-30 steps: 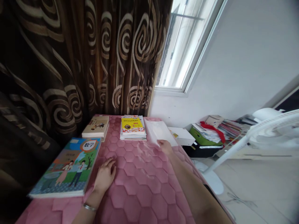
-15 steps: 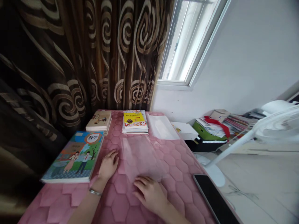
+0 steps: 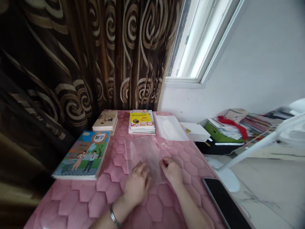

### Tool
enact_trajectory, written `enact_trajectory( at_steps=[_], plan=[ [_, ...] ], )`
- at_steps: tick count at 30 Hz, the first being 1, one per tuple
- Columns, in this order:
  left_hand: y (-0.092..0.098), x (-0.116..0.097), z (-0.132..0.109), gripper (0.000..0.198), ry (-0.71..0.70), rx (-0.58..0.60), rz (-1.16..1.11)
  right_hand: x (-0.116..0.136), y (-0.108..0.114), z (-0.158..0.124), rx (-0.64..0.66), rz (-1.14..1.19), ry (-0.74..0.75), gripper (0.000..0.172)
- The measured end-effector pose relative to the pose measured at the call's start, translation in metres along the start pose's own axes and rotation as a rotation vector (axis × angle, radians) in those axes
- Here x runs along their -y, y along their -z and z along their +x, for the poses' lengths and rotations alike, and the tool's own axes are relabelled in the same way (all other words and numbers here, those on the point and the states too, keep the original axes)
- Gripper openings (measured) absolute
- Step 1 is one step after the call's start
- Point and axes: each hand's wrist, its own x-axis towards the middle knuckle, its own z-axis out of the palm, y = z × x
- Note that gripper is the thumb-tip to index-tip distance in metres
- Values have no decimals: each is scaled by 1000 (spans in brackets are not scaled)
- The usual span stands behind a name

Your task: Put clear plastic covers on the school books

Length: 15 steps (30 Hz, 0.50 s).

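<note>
A clear plastic book cover [image 3: 140,149] lies flat on the pink padded tablecloth [image 3: 119,160]. My left hand [image 3: 138,183], with a silver bracelet at the wrist, is over its near edge, fingers loosely bent and slightly blurred, holding nothing visible. At the cover's right edge, my right hand [image 3: 172,171] has its fingers curled in, thumb and forefinger pinching the film. To the left is a stack topped by a blue and green textbook [image 3: 83,156]. Beyond the cover stand books topped by a yellow and white one [image 3: 142,119].
Tan-covered books [image 3: 105,121] sit at the back left; more clear covers [image 3: 170,127] lie back right. A black-screened phone [image 3: 225,200] rests along the right edge. Past that edge are a white box [image 3: 195,132], a white fan [image 3: 257,140] and piled papers. A patterned curtain [image 3: 131,57] hangs behind.
My left hand has moved right, from beside the textbook onto the plastic cover. My right hand has shifted up and right to the cover's right edge and closed. The view has turned slightly.
</note>
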Motion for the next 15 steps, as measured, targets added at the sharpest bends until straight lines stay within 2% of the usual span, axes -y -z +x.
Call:
enact_trajectory(
  at_steps=[3,7,10,12,13,15],
  plan=[
    [-17,-37,-7,50,97,115,-4,2,0,-4,-25,177,12,18],
    [-23,-60,-1,64,180,122,25,5,9,-6,-11,684,-16,38],
    [-19,-63,8,52,214,78,68,10,12,-10,122,981,5,51],
    [-14,-57,13,36,248,67,86,12,11,-12,187,1055,21,52],
    [-11,-51,14,33,276,52,88,12,10,-13,179,1043,20,52],
    [0,-36,14,28,336,-48,60,11,7,-12,59,889,-2,56]
  ],
)
